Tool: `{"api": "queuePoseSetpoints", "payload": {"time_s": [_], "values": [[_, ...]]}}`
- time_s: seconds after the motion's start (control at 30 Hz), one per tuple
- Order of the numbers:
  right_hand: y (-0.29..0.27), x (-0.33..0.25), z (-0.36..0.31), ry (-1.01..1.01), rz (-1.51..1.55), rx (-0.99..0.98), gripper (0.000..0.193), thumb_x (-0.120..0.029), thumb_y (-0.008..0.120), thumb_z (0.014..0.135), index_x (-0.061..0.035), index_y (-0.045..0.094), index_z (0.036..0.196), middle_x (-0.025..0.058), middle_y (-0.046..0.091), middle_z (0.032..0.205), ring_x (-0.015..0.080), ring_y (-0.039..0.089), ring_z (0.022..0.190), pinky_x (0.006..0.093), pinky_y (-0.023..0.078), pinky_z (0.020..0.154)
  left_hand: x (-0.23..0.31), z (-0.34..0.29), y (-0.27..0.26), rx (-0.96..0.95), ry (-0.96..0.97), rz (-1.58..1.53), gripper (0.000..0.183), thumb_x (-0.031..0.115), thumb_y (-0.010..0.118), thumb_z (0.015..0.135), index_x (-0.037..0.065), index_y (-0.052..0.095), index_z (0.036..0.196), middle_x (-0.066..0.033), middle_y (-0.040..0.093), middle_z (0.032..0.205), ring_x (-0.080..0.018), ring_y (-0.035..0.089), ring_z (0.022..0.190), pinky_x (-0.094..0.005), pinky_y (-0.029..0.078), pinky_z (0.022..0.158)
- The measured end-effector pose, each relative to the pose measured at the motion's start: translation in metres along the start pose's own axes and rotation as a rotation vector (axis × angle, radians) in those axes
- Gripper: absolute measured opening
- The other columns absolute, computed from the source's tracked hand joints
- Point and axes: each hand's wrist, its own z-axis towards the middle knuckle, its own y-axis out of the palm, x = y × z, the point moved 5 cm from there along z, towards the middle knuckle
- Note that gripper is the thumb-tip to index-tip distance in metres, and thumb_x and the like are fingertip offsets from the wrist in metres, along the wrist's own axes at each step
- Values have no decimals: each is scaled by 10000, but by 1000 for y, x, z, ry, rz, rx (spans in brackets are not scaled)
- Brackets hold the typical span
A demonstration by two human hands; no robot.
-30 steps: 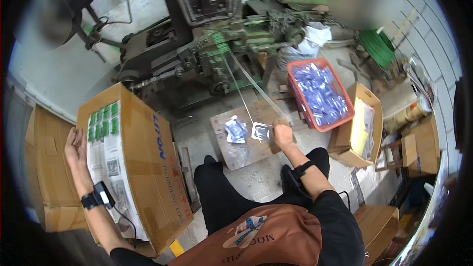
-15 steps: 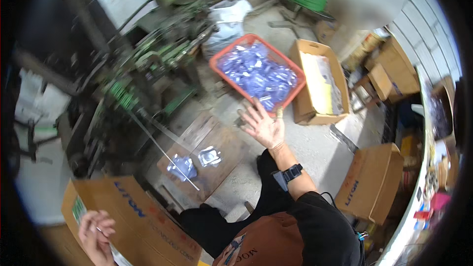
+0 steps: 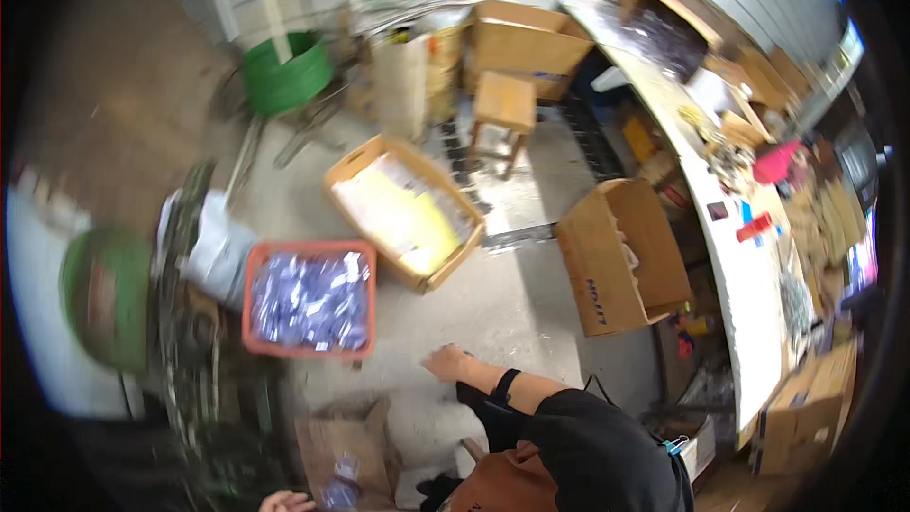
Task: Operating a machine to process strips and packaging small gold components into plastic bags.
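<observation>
My right hand (image 3: 445, 362), with a dark band on its wrist, hangs over the grey floor. Its fingers look drawn in but are smeared by motion; no object shows in it. Nearest to it is a red plastic basket (image 3: 310, 355) heaped with shiny bluish-clear plastic pieces (image 3: 308, 301). At the lower edge only part of my left hand (image 3: 286, 502) shows, fingers stretched out, with nothing visible in them. Beside it, a brown wooden board (image 3: 341, 434) bears a few similar plastic pieces (image 3: 341, 493).
A shallow cardboard box (image 3: 365, 237) holds papers. Ahead are a wooden stool (image 3: 505, 101) and a green drum (image 3: 301, 81). An open carton (image 3: 595, 270) stands before a cluttered white bench (image 3: 735, 308). Green machinery (image 3: 194, 351) fills the left, with a white sack (image 3: 218, 251) near it.
The view has swung right, bringing the bench and stool further in. My right hand's spread, upturned palm no longer shows. The left hand, earlier over a carton, is now mostly out of the picture.
</observation>
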Motion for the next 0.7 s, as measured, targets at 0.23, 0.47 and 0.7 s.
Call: {"api": "queuePoseSetpoints", "payload": {"time_s": [0.23,0.47,0.7], "values": [[35,278,-205,769,322,92,253,-110,513,737,-7,675,901,193,659,960,361,626,917,427,501,780,7,229,77,371,-282,385,594,344,444,955,74,186,1418,-194,205,1472,-366,216,1361,-508,271,1074],[92,319,-394,1169,486,275,222,-165,558,745,-29,676,874,191,659,934,350,630,907,424,509,766,-10,424,155,270,-139,449,313,222,552,890,-44,547,1054,-188,647,944,-280,660,810,-324,523,673],[365,269,-374,987,799,-266,307,-241,587,774,-60,679,1004,160,676,922,322,649,824,393,506,706,1,554,199,150,-151,513,263,183,523,913,-41,549,1046,-183,645,939,-266,663,824,-314,540,655]]}}
